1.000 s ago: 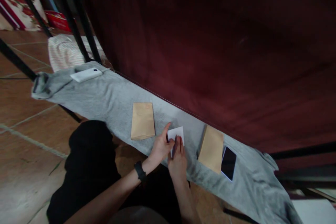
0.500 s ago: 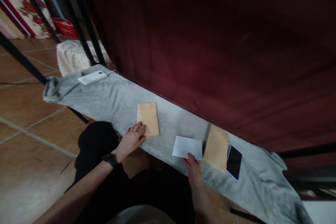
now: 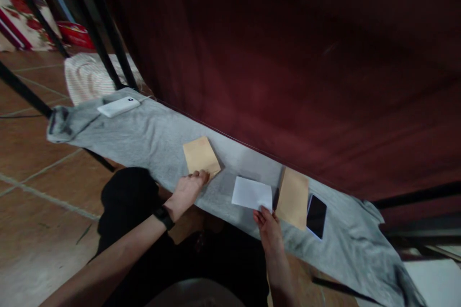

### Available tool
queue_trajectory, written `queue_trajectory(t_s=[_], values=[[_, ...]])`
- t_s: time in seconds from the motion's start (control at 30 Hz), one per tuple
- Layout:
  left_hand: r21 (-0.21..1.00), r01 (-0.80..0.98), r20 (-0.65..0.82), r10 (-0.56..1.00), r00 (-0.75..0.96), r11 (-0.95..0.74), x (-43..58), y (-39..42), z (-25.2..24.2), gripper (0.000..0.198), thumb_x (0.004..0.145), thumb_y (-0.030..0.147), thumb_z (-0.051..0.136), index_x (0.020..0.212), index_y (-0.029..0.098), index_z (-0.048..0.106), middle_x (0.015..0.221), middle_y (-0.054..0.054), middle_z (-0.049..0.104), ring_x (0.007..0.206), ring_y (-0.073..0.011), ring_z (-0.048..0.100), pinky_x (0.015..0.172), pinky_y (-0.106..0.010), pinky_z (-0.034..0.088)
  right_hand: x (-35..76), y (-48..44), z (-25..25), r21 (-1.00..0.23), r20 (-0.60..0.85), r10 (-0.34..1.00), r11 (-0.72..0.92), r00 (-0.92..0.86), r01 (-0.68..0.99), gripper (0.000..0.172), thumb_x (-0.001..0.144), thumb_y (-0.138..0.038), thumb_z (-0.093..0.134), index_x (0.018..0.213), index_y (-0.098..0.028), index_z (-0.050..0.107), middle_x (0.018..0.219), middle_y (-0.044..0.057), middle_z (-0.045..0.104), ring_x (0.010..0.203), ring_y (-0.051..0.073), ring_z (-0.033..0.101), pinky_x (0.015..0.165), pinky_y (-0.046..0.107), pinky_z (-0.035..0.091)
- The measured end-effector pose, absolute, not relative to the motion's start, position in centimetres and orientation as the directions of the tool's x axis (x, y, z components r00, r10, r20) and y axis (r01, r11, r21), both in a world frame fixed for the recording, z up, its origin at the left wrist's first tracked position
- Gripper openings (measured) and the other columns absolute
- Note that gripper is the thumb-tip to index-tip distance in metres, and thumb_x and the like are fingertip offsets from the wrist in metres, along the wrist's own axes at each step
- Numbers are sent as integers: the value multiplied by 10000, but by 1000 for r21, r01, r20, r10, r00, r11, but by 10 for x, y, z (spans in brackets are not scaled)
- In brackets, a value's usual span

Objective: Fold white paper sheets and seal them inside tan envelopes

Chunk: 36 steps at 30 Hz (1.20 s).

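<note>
My left hand (image 3: 189, 191), with a dark band on the wrist, has its fingers closed on the lower edge of a tan envelope (image 3: 201, 154), which lies tilted on the grey cloth. Between thumb and fingers, my right hand (image 3: 269, 230) pinches the lower right corner of a white paper (image 3: 252, 193). Just right of the paper lies a second tan envelope (image 3: 293, 197), and beside that a dark-screened phone (image 3: 316, 217).
A grey cloth (image 3: 151, 129) covers the narrow surface. A white device (image 3: 118, 106) with a cable lies at its left end. A dark red curtain (image 3: 270, 67) hangs behind, and black poles (image 3: 97, 24) stand at the left.
The left envelope has turned, and my left hand has shifted right to its lower edge with fingers closed. My right hand now grips nearer the paper's corner. The whole view has shifted slightly.
</note>
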<state>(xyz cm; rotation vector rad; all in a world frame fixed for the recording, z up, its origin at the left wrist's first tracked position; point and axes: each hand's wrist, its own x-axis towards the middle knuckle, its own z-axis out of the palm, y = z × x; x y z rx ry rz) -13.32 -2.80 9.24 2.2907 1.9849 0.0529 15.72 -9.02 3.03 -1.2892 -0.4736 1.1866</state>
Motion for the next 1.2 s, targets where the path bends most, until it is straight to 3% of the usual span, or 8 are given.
queue_trajectory(t_s=[0.13, 0.33, 0.67, 0.9, 1.0, 1.1, 1.2], values=[[188, 972, -43, 987, 154, -144, -100, -27, 92, 287, 968, 100, 372, 1222, 147, 499, 947, -156, 715, 875, -290, 745, 741, -374, 558, 127, -100, 55, -885, -340, 875, -174, 345, -431, 352, 665, -378, 853, 884, -205, 639, 768, -4, 727, 658, 185, 732, 602, 296, 618], [318, 940, -71, 985, 156, -126, -64, -18, 86, 241, 1016, 233, 376, 1234, 163, 450, 913, -139, 743, 888, -269, 751, 742, -329, 531, 123, -103, 63, -967, -208, 898, -129, 388, -220, 412, 731, -483, 770, 976, -177, 643, 750, 7, 728, 588, 178, 713, 580, 308, 632], [292, 930, -54, 967, 248, -222, -29, -14, 76, 432, 989, 185, 380, 1420, 154, 372, 873, -129, 742, 894, -267, 746, 735, -319, 513, 143, -105, 59, -984, -77, 866, -145, 494, 100, 302, 857, -445, 576, 982, -176, 633, 633, 10, 709, 518, 192, 694, 490, 255, 557], [266, 917, -75, 942, 328, -298, -6, -18, 69, 547, 928, 113, 404, 1467, 150, 320, 932, -130, 742, 928, -252, 737, 767, -315, 511, 147, -101, 59, -884, 126, 859, -129, 496, 449, 295, 915, -409, 499, 981, -177, 669, 632, 51, 721, 567, 202, 701, 519, 247, 503], [305, 913, -96, 946, 311, -269, 0, -13, 68, 576, 913, 117, 420, 1477, 144, 308, 941, -125, 743, 924, -249, 735, 776, -314, 503, 144, -98, 56, -927, 108, 853, -100, 511, 362, 286, 920, -423, 502, 995, -187, 645, 650, 41, 729, 584, 200, 711, 556, 259, 537], [336, 916, -115, 956, 270, -219, 1, -6, 68, 581, 930, 167, 433, 1493, 147, 289, 957, -124, 746, 915, -246, 732, 765, -306, 493, 146, -92, 49, -995, -22, 819, -73, 573, 66, 299, 905, -465, 528, 1006, -190, 585, 631, 7, 713, 560, 197, 711, 573, 286, 582], [321, 925, -161, 951, 264, -202, 2, -2, 68, 637, 919, 174, 456, 1522, 158, 252, 984, -126, 748, 921, -247, 731, 750, -299, 484, 152, -85, 42, -985, -123, 785, -20, 607, -174, 323, 840, -480, 606, 986, -201, 537, 640, -29, 688, 560, 190, 714, 582, 303, 610]])
